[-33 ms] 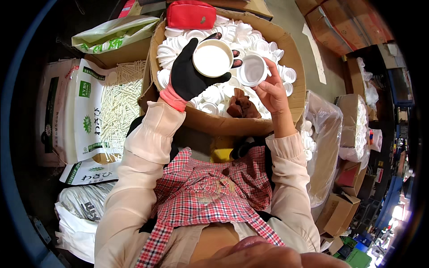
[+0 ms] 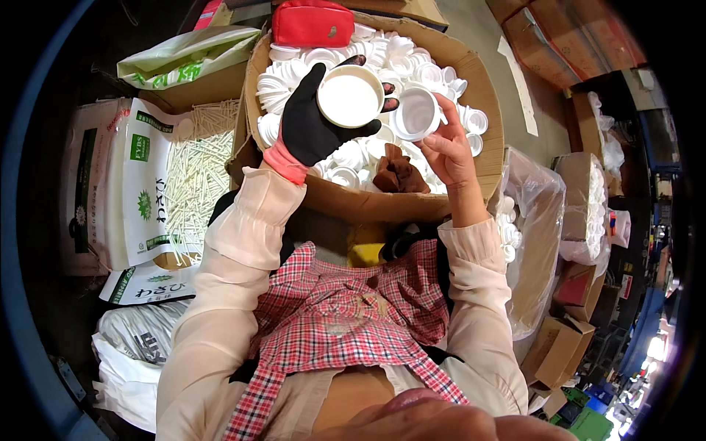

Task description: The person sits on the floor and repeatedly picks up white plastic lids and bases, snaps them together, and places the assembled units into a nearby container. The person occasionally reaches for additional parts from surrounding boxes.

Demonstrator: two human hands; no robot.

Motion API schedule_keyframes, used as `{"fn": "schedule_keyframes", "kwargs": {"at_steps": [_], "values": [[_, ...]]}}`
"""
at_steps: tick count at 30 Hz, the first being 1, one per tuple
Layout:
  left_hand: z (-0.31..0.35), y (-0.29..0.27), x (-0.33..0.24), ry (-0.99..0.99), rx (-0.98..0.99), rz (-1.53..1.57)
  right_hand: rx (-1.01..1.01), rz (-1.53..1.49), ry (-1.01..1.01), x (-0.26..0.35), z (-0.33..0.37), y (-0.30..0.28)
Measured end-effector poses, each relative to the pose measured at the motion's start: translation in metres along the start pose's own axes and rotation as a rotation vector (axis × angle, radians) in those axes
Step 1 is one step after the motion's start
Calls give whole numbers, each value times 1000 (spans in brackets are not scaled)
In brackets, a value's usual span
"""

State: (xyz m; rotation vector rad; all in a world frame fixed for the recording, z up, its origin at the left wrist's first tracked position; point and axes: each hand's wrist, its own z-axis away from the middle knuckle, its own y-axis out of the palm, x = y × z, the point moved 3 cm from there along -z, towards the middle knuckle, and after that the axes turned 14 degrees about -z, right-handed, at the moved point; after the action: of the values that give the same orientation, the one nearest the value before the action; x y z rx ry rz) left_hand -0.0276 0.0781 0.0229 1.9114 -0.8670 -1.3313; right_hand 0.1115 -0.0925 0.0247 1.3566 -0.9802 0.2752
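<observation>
My left hand [image 2: 303, 123], in a black glove with a pink cuff and some bare fingertips, is closed around a round cream-white lid-like piece [image 2: 351, 96] with a raised rim. Beside it, my bare right hand [image 2: 450, 147] pinches a small white plastic cup [image 2: 415, 115] at its right edge, its round mouth facing me. A narrow gap separates the two pieces. Both hands are above a big cardboard box [image 2: 353, 204] filled with many similar white plastic pieces [image 2: 401, 51]. A crumpled brown cloth [image 2: 399, 173] lies on the pieces, just below the cup.
A red pouch [image 2: 312, 23] rests at the box's far edge. On the left, a lined carton holds thin pale sticks [image 2: 195, 184], with a white-and-silver bag [image 2: 136, 353] nearer me. To the right are a plastic-lined box [image 2: 535, 250] and an open carton [image 2: 559, 353].
</observation>
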Motion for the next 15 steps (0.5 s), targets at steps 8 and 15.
{"fn": "schedule_keyframes", "kwargs": {"at_steps": [8, 15], "values": [[-8, 3, 31, -135, -173, -291, 109, 500, -409, 27, 23, 32], [-3, 34, 45, 328, -150, -1478, 198, 1380, -572, 10, 28, 61]]}}
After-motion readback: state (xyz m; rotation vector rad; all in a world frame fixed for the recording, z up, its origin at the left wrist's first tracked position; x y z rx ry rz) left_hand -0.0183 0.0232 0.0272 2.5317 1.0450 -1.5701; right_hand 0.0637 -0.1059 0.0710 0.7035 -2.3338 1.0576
